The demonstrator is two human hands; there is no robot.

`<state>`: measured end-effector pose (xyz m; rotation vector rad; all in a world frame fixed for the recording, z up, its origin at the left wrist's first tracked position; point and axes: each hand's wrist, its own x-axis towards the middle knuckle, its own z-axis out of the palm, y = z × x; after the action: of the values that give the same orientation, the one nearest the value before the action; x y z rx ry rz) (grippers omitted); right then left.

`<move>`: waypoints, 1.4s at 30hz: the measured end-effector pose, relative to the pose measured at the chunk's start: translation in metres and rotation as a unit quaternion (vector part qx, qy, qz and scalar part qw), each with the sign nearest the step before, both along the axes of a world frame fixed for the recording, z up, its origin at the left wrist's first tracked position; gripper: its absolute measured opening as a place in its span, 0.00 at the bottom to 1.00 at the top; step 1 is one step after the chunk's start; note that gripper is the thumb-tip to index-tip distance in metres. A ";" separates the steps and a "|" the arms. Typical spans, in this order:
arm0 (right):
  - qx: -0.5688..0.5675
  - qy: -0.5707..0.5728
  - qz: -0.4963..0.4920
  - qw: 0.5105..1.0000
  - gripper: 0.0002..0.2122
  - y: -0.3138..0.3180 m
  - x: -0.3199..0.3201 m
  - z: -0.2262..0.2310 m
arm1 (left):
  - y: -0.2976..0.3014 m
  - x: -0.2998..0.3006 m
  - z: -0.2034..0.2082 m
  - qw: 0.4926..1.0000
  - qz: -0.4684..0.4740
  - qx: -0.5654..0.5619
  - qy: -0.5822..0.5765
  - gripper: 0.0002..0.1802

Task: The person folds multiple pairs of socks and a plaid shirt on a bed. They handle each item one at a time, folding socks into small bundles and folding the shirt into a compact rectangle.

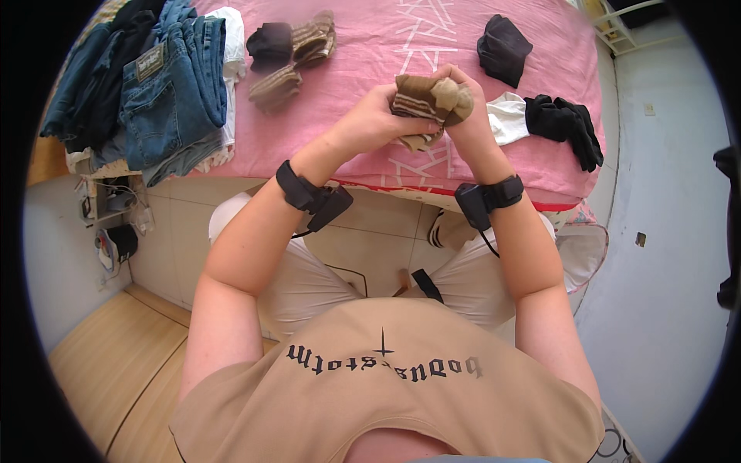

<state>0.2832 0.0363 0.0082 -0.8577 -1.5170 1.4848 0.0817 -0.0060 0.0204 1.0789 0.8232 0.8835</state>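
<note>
Both my hands hold a bunched brown sock (pixel 421 104) with pale stripes above the near edge of the bed. My left hand (pixel 376 119) grips it from the left, its thumb laid across the front. Around the sock's right side, the fingers of my right hand (pixel 467 92) are curled, partly hidden behind it. Back to the left on the pink sheet lie a folded dark sock bundle (pixel 270 45) and two brown striped sock bundles, one (pixel 313 38) behind the other (pixel 275 87). At the right are a black sock (pixel 504 50), a white sock (pixel 507 118) and more black socks (pixel 567 127).
Folded jeans (pixel 177 92) and other dark clothes are stacked on the left of the pink bed (pixel 363 38). A white wall (pixel 656 201) runs along the right. Wooden boards (pixel 116 363) lie at the lower left. Black devices are strapped to both my wrists.
</note>
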 end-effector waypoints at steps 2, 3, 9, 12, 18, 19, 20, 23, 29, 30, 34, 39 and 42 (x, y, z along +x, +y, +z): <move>-0.145 0.131 0.011 0.981 0.10 0.000 0.003 0.006 | 0.002 -0.002 -0.001 1.000 0.012 -0.009 -0.005 0.16; -0.217 0.192 0.021 0.957 0.12 0.001 0.005 0.011 | 0.005 -0.006 -0.001 1.000 0.018 -0.012 -0.002 0.15; -0.214 0.119 0.082 0.966 0.17 0.005 0.016 0.028 | 0.011 -0.011 -0.007 0.998 0.056 0.010 0.013 0.15; -0.115 0.071 0.065 0.989 0.18 0.004 0.010 0.020 | 0.009 -0.010 -0.007 0.998 0.064 0.011 0.019 0.16; 0.198 -0.041 -0.018 0.979 0.19 0.010 0.010 0.016 | 0.009 -0.022 0.010 0.975 0.016 -0.179 -0.133 0.24; 0.226 -0.054 -0.033 0.972 0.20 0.010 0.011 0.019 | 0.010 -0.024 0.012 0.963 0.005 -0.195 -0.187 0.25; 0.253 -0.066 -0.049 0.964 0.20 0.010 0.011 0.021 | 0.010 -0.025 0.014 0.948 -0.004 -0.211 -0.238 0.26; 0.340 -0.165 -0.051 0.924 0.22 0.007 0.010 0.028 | 0.009 -0.025 0.014 0.960 -0.003 -0.181 -0.214 0.24; -0.005 0.066 0.069 0.995 0.20 0.008 0.016 0.035 | 0.012 -0.017 -0.004 0.992 0.102 -0.030 -0.063 0.17; -0.093 0.104 0.074 0.987 0.20 0.009 0.019 0.035 | 0.013 -0.015 -0.007 0.992 0.120 0.023 -0.038 0.16; -0.008 -0.101 0.061 0.993 0.15 0.009 0.016 0.023 | 0.014 -0.017 -0.011 0.994 0.093 0.056 -0.005 0.17; -0.050 -0.044 0.040 0.997 0.13 0.011 0.014 0.021 | 0.009 -0.025 0.001 0.994 0.093 0.022 0.043 0.23; -0.036 0.003 -0.036 0.999 0.12 0.025 0.010 0.036 | 0.005 -0.039 0.012 0.968 0.108 0.085 0.209 0.30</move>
<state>0.2930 0.0617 0.0438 -0.9390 -1.4208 1.4949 0.0430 -0.0007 0.0322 1.3697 1.2525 0.9341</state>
